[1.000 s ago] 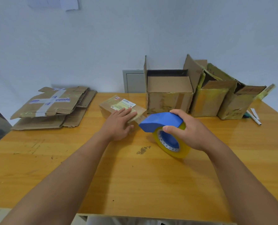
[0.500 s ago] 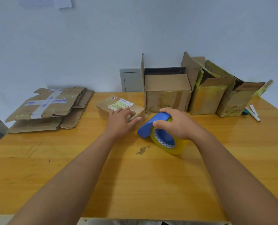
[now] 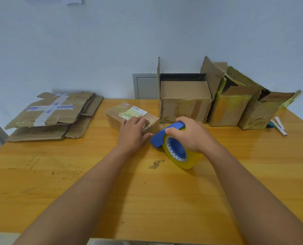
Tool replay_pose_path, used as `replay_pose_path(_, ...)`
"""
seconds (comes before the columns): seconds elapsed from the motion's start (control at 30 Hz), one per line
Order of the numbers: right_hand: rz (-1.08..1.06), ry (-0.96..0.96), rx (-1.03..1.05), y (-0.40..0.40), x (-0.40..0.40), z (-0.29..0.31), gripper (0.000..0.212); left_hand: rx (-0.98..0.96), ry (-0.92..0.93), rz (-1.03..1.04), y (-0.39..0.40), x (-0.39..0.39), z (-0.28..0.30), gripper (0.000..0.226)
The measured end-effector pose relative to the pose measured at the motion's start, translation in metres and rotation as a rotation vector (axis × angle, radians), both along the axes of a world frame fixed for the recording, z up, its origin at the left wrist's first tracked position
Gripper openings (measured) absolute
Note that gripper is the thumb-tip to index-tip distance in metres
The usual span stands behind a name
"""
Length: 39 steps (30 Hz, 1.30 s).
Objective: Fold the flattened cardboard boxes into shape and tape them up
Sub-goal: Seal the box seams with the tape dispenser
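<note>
A small closed cardboard box [image 3: 119, 117] with a shipping label lies on the wooden table [image 3: 94, 183], a little left of centre. My left hand [image 3: 133, 134] rests flat on its near right top, fingers straight. Just to the right, my right hand [image 3: 191, 135] grips a blue tape dispenser [image 3: 175, 149] holding a yellow roll of tape; the dispenser's blue front edge sits close to the small box's right end. A stack of flattened cardboard boxes [image 3: 53, 115] lies at the table's far left.
Three folded boxes stand in a row at the back right: an open one [image 3: 184, 103], a yellow-taped one [image 3: 230, 110] and a tilted one [image 3: 264, 112]. White pens [image 3: 279, 127] lie at the far right edge. A grey wall panel [image 3: 145, 85] is behind the table.
My right hand has brought the tape dispenser left and away from me, close to the small box's right end. My left hand has stayed on the box.
</note>
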State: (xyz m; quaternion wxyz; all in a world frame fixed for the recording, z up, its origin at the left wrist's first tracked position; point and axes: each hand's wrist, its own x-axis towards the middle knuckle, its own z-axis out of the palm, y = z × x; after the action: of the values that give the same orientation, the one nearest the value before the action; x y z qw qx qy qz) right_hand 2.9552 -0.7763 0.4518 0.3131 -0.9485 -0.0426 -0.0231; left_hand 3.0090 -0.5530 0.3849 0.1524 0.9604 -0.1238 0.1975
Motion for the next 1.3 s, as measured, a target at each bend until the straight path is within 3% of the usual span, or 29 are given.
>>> replay_pose_path(0.27,-0.143,-0.208,0.287,-0.022,-0.013,-0.023,0.075,0.219,0.032,0.094,-0.009,-0.005,-0.001,0.047)
replay_pose_path(0.47,-0.175,-0.286,0.276,-0.01,0.002,-0.026,0.075,0.248,-0.015,0.114,-0.011,-0.006,0.001,0.047)
replay_pose_path(0.73,-0.244,-0.323,0.282,0.002,0.006,-0.042,0.08,0.352,0.064,0.236,-0.028,-0.001,0.0,0.061)
replay_pose_path(1.0,-0.228,-0.284,0.373,-0.006,0.003,-0.047,0.087,0.318,0.058,0.157,-0.009,-0.005,-0.003,0.07)
replay_pose_path(1.17,-0.292,-0.276,0.552,-0.023,0.01,-0.046,0.069,0.29,0.038,0.104,0.028,-0.021,-0.001,0.065)
replay_pose_path(1.3,-0.235,-0.322,0.544,-0.008,0.004,-0.039,0.068,0.219,0.058,-0.024,0.049,-0.033,0.003,0.059)
